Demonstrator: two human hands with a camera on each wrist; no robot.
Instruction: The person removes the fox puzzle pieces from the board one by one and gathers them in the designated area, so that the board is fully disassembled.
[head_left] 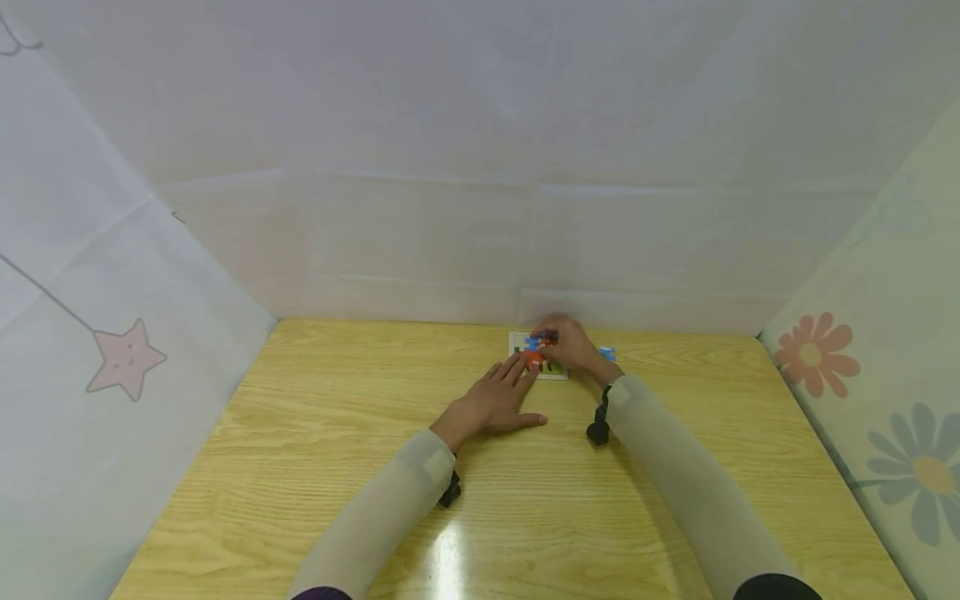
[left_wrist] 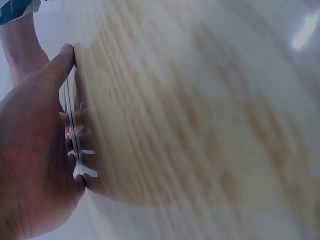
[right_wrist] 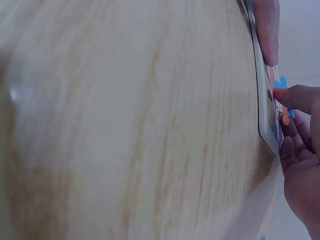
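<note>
The right hand pinches a jigsaw piece, likely light and stiff, best held by its edges. The left hand rests straight-fingered on the puzzle board.

Yellowish wood-grain table — glossy, puzzle board near far edge, blue piece to its right

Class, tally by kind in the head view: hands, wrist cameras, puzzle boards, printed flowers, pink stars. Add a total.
Hands: 2, left hand and right hand
Wrist cameras: 2, left camera and right camera
Puzzle board: 1
Printed flowers: 2, red flower and blue-grey flower
Pink star: 1
Total: 8
</note>
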